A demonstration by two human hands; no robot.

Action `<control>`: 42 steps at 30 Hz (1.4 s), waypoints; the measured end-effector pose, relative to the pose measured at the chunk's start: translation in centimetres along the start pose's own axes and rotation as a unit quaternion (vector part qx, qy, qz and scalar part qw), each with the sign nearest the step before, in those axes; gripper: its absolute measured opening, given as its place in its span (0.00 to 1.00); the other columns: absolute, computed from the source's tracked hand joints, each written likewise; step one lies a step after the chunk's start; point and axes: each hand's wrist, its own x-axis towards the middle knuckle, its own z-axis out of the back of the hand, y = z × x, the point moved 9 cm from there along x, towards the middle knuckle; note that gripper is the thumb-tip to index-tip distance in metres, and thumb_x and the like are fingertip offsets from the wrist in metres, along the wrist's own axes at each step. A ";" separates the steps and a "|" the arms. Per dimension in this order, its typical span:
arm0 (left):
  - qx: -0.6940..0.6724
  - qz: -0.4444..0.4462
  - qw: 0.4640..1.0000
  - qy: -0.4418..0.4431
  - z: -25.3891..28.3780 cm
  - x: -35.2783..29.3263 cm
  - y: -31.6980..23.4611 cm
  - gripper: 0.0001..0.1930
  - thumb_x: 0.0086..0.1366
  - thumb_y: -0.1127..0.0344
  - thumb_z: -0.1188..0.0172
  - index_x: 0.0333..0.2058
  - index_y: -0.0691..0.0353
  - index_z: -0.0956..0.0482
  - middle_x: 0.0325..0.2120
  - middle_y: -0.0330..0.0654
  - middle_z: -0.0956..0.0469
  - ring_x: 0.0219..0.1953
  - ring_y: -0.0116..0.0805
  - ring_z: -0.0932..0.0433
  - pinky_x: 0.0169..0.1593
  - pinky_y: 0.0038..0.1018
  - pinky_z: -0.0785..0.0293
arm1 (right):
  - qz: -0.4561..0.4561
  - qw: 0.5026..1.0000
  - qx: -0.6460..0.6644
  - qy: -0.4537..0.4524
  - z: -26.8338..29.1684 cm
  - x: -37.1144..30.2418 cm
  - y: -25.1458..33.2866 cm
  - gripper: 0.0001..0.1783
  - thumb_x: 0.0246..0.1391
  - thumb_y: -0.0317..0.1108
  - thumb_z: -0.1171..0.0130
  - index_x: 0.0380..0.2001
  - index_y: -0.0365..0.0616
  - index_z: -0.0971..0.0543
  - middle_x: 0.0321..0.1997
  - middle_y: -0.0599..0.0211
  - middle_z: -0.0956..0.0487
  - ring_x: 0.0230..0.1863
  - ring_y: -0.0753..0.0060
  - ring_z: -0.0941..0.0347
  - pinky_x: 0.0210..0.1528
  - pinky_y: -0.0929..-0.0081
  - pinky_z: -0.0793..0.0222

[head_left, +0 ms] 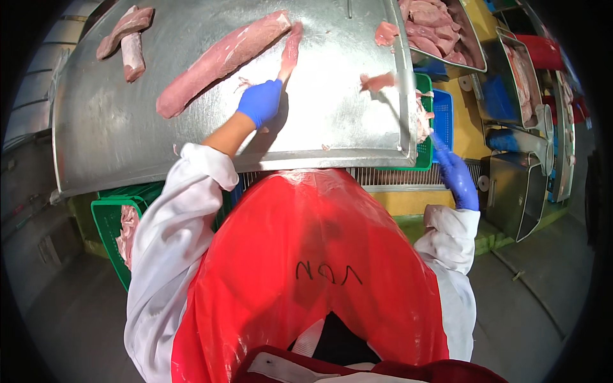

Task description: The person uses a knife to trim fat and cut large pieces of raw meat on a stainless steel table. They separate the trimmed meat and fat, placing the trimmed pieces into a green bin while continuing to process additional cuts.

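Observation:
My left hand point(260, 103), in a blue glove, is closed on the end of a narrow strip of pink meat point(292, 50) lying on the metal table. Left of that strip lies a long meat loin point(223, 64), apart from the hand. My right hand point(456, 179), also blue-gloved, is beyond the table's right edge, beside a green basket point(424, 159) holding pale scraps point(423, 118). Its fingers are smeared by motion, and I cannot make out whether they hold anything. A blurred piece of meat point(378, 82) shows near the table's right side.
The metal table point(345, 121) has a raised rim. Two crossed meat pieces point(128, 39) lie far left, a small scrap point(386, 33) far right. A meat-filled tray point(440, 29) and blue basket point(443, 115) stand right. Another green basket point(110, 220) is below left.

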 end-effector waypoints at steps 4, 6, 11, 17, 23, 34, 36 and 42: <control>-0.025 0.033 0.996 -0.079 -3.7 -3.1 -0.4 0.09 0.64 0.68 0.50 0.43 0.61 0.28 0.33 0.52 0.22 0.32 0.51 0.19 0.35 0.43 0.22 | -0.001 0.968 -0.248 -0.031 2.4 -1.2 0.1 0.26 0.67 0.48 0.52 0.66 0.60 0.34 0.47 0.41 0.21 0.46 0.41 0.22 0.48 0.55 0.29; 0.016 0.015 0.992 -0.126 -4.4 -3.9 -0.5 0.08 0.66 0.66 0.50 0.41 0.60 0.28 0.29 0.49 0.23 0.29 0.48 0.20 0.32 0.42 0.23 | -0.004 0.966 -0.254 -0.050 3.4 -1.7 0.8 0.25 0.67 0.47 0.53 0.66 0.62 0.34 0.41 0.38 0.22 0.43 0.37 0.24 0.44 0.51 0.29; 0.017 0.032 0.988 -0.153 -3.7 -5.0 -0.9 0.06 0.63 0.67 0.49 0.31 0.61 0.25 0.24 0.48 0.22 0.26 0.45 0.19 0.32 0.39 0.22 | 0.020 0.963 -0.254 -0.082 0.9 -0.7 6.9 0.25 0.67 0.43 0.54 0.66 0.59 0.35 0.38 0.40 0.21 0.40 0.37 0.24 0.41 0.49 0.30; -0.011 0.033 0.985 -0.171 -3.2 -6.7 -0.7 0.06 0.62 0.68 0.48 0.31 0.62 0.25 0.22 0.50 0.22 0.25 0.48 0.20 0.32 0.40 0.23 | 0.087 0.972 -0.213 -0.047 -2.3 1.5 8.7 0.26 0.67 0.41 0.53 0.67 0.61 0.35 0.39 0.43 0.20 0.40 0.42 0.22 0.44 0.55 0.29; -0.013 0.011 0.981 -0.194 -3.7 -6.8 -1.3 0.05 0.63 0.65 0.46 0.32 0.59 0.27 0.22 0.48 0.23 0.22 0.47 0.21 0.29 0.41 0.24 | 0.226 0.966 -0.108 0.064 -20.8 7.2 19.0 0.26 0.67 0.44 0.58 0.67 0.57 0.36 0.41 0.42 0.21 0.42 0.41 0.23 0.45 0.49 0.30; 0.004 0.031 0.990 -0.139 -7.0 -8.1 0.6 0.07 0.64 0.62 0.47 0.31 0.58 0.27 0.21 0.48 0.22 0.22 0.47 0.20 0.26 0.41 0.24 | 0.286 0.941 -0.183 0.011 -25.1 10.4 19.8 0.29 0.66 0.41 0.57 0.69 0.60 0.40 0.44 0.47 0.20 0.42 0.44 0.22 0.46 0.51 0.27; -0.010 0.040 0.992 -0.122 -6.7 -8.2 1.4 0.07 0.65 0.62 0.48 0.32 0.58 0.26 0.21 0.48 0.22 0.23 0.47 0.20 0.27 0.41 0.24 | 0.267 0.939 -0.215 -0.001 -24.3 10.8 19.3 0.29 0.65 0.42 0.57 0.69 0.63 0.41 0.44 0.47 0.20 0.43 0.45 0.22 0.47 0.51 0.27; -0.016 0.052 0.993 -0.106 -5.9 -8.0 3.9 0.08 0.67 0.62 0.49 0.33 0.57 0.25 0.23 0.48 0.20 0.24 0.45 0.19 0.29 0.41 0.22 | 0.223 0.945 -0.218 -0.096 -15.0 14.6 11.7 0.28 0.67 0.45 0.56 0.69 0.74 0.41 0.37 0.43 0.20 0.38 0.39 0.23 0.43 0.50 0.28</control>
